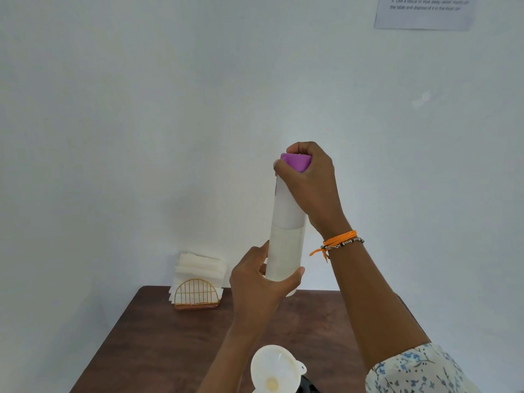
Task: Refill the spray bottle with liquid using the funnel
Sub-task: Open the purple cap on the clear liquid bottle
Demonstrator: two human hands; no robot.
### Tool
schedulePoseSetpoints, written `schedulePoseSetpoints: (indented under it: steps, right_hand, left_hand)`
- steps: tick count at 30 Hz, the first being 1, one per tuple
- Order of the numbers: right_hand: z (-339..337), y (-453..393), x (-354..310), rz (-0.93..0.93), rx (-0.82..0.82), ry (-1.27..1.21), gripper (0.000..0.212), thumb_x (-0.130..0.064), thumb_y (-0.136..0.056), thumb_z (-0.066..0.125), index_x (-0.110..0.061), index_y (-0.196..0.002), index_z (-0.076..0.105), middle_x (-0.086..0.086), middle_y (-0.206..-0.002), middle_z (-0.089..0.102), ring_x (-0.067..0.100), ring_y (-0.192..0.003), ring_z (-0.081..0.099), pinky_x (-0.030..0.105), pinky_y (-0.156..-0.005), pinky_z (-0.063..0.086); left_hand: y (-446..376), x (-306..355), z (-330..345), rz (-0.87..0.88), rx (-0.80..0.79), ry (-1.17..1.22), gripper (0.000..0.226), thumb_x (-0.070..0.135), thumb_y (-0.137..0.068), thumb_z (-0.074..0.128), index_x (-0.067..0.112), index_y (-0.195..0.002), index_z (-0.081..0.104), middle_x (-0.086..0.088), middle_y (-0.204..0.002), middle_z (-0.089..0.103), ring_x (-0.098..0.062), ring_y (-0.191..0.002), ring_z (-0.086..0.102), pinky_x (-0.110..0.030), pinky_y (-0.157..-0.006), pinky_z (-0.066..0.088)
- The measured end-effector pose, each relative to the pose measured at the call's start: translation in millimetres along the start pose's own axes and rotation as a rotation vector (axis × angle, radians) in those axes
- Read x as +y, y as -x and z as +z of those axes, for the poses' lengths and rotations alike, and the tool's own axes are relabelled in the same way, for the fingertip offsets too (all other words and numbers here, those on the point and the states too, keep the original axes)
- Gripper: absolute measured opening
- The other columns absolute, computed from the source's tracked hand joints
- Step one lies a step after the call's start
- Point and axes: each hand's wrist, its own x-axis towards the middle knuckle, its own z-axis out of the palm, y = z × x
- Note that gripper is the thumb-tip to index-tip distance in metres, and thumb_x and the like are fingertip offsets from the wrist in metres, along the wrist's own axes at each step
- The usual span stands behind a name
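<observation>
One spray bottle (286, 242) is held upright above the far table (158, 336). The left hand (259, 282) wraps its base and the right hand (307, 180) closes over the purple cap (296, 161) — mostly hidden. One white funnel (276, 370) sits near, cut off below. The wall notice (425, 11) reads partly "Use a tissue" — the rest is blurred.

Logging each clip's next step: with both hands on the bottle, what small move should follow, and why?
Probably twist the purple cap off. The right hand wraps around it while the left hand steadies the base of the spray bottle, which is held up above the table. The liquid line sits about midway, and the funnel waits below, unused.
</observation>
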Motion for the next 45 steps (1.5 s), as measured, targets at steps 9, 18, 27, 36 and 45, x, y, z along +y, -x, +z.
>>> schedulePoseSetpoints:
  steps: [9, 18, 27, 36, 45]
  right_hand:
    - [-4.3, -2.2, 5.8, 0.180, -0.196, -0.334, 0.025, -0.017, -0.066, 0.057, -0.012, -0.088, 0.048, 0.010, -0.086, 0.060, 0.017, -0.067, 0.066, 0.038, -0.072, 0.054]
    - [-10.0, -10.3, 12.2, 0.100, -0.273, -0.625, 0.041, -0.011, -0.068, 0.063, -0.019, -0.098, 0.036, 0.003, -0.094, 0.044, 0.016, -0.085, 0.052, 0.024, -0.068, 0.050]
    - [-19.3, -13.9, 18.2, 0.145, -0.358, -0.886, 0.019, -0.016, -0.095, 0.034, -0.010, -0.094, 0.052, 0.019, -0.104, 0.068, 0.029, -0.101, 0.060, 0.032, -0.082, 0.051]
    - [-12.4, 4.0, 11.2, 0.150, -0.065, -0.332, 0.035, -0.034, -0.087, 0.062, -0.022, -0.113, 0.043, 0.003, -0.112, 0.047, 0.014, -0.096, 0.053, 0.029, -0.081, 0.051]
    - [-9.9, 5.9, 4.3, 0.124, -0.056, -0.271, 0.028, -0.016, -0.090, 0.056, -0.019, -0.110, 0.036, -0.008, -0.093, 0.052, 0.006, -0.083, 0.054, 0.015, -0.065, 0.047]
  left_hand:
    - [-0.1, -8.0, -1.0, -0.019, -0.084, 0.069, 0.048, 0.041, -0.060, 0.083, 0.038, -0.099, 0.055, 0.027, -0.092, 0.058, 0.000, -0.084, 0.060, -0.005, -0.063, 0.047]
    - [-9.2, -7.9, -3.9, -0.014, -0.063, 0.121, 0.053, 0.040, -0.062, 0.083, 0.033, -0.108, 0.058, 0.027, -0.099, 0.058, 0.001, -0.088, 0.060, -0.003, -0.065, 0.047]
    - [-12.1, -4.9, -5.9, 0.027, -0.061, 0.112, 0.055, 0.039, -0.060, 0.084, 0.054, -0.097, 0.047, 0.041, -0.094, 0.050, 0.020, -0.092, 0.051, 0.001, -0.061, 0.041]
    - [-11.5, -11.8, -0.6, -0.008, -0.004, 0.108, 0.055, 0.036, -0.061, 0.084, 0.032, -0.109, 0.058, 0.030, -0.098, 0.055, -0.001, -0.083, 0.060, -0.001, -0.062, 0.044]
    - [-12.4, -4.2, 0.2, -0.012, -0.009, 0.099, 0.055, 0.035, -0.062, 0.083, 0.037, -0.106, 0.052, 0.030, -0.098, 0.052, 0.003, -0.083, 0.057, 0.001, -0.063, 0.043]
